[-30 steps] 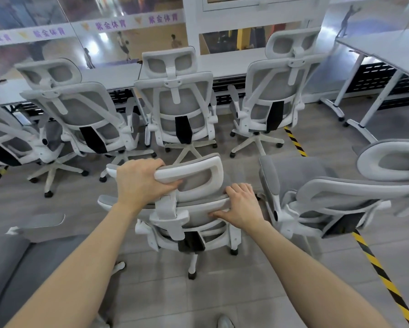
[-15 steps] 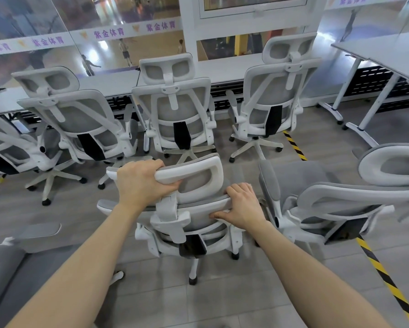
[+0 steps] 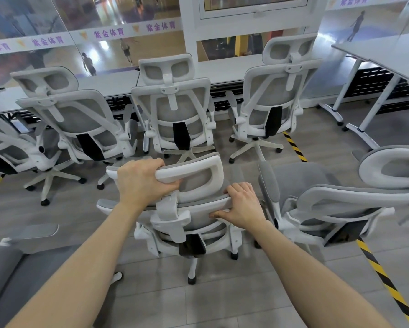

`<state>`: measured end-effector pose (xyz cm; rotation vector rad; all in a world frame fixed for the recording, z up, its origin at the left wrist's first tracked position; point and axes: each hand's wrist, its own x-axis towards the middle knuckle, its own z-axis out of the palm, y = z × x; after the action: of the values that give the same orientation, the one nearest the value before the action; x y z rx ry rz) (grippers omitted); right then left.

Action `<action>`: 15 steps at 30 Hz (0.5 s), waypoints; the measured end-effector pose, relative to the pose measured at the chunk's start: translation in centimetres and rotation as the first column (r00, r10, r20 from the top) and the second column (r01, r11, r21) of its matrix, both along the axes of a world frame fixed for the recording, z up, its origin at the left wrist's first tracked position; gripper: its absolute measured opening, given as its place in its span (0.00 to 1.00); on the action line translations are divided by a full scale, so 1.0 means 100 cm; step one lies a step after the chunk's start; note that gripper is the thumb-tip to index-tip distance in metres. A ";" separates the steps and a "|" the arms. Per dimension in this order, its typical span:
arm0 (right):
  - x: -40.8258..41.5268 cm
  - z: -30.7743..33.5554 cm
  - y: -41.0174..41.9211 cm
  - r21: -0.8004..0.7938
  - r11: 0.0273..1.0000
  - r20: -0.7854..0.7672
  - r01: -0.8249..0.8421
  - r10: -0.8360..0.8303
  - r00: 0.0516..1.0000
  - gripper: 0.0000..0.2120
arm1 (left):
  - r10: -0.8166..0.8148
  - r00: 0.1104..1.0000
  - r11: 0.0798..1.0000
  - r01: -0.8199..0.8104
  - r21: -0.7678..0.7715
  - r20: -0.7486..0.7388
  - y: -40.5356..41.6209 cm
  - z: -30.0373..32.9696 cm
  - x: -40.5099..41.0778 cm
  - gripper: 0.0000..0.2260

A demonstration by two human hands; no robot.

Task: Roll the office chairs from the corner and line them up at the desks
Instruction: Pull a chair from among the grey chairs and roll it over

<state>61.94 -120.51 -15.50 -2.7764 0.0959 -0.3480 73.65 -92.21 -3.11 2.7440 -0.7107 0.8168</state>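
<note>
Head view: left hand (image 3: pixel 139 183) grips chair (image 3: pixel 191 223) headrest (image 3: pixel 194 172); right hand (image 3: pixel 242 204) clasps backrest top edge, fingertips probably hidden behind it

An office is showing here: mesh office chairs (image 3: pixel 175 114) are lining a long desk (image 3: pixel 118 84) at twelve o'clock.

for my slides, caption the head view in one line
Left hand grips the chair's headrest, right hand its backrest.

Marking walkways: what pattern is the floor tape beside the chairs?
Yellow and black diagonal stripes on the floor tape, clearest in the head view.
</note>
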 end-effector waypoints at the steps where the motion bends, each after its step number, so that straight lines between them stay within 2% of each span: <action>1: -0.001 0.000 0.000 0.001 1.000 -0.004 0.000 0.000 1.000 0.43 | -0.001 1.000 1.000 0.001 -0.001 -0.003 0.000 0.000 -0.001 0.26; 15: -0.017 -0.001 0.006 -0.027 1.000 0.011 -0.013 0.014 1.000 0.42 | 0.002 1.000 1.000 -0.002 0.018 0.015 0.007 0.000 -0.018 0.24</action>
<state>60.28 -119.94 -15.61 -2.7997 0.0702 -0.3643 71.81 -91.50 -3.12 2.7578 -0.7223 0.8369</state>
